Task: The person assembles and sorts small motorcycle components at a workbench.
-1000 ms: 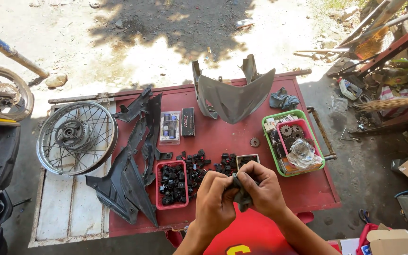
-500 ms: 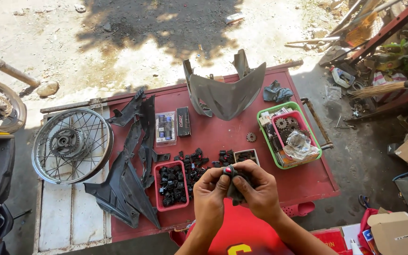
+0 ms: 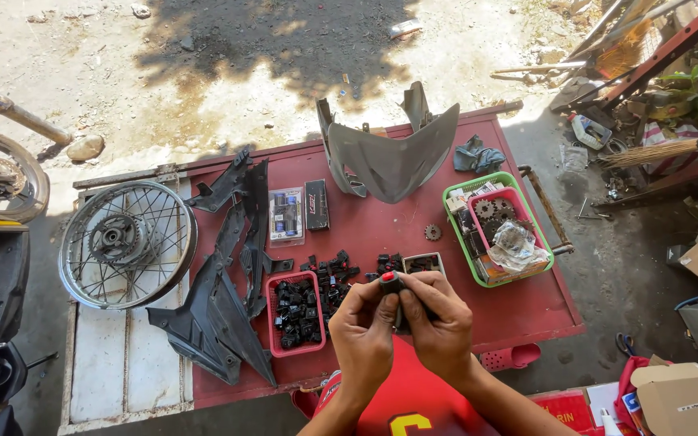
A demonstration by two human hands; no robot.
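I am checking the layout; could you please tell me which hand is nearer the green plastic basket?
Right. The right hand is closer, below-left of the green plastic basket; the left hand is farther left.

A: Outdoors, hard sun on the dirt ground (image 3: 203, 64), and a broad leafy shadow (image 3: 284, 40) at twelve o'clock.

B: Centre, a red worktop (image 3: 527, 311), bare at its four o'clock corner. At nine o'clock, a white slatted bench (image 3: 123, 363) beside it.

A: Grey concrete floor (image 3: 632, 274) at three o'clock, red metal beams (image 3: 672, 48) at two, a straw broom (image 3: 664, 149) leaning there.
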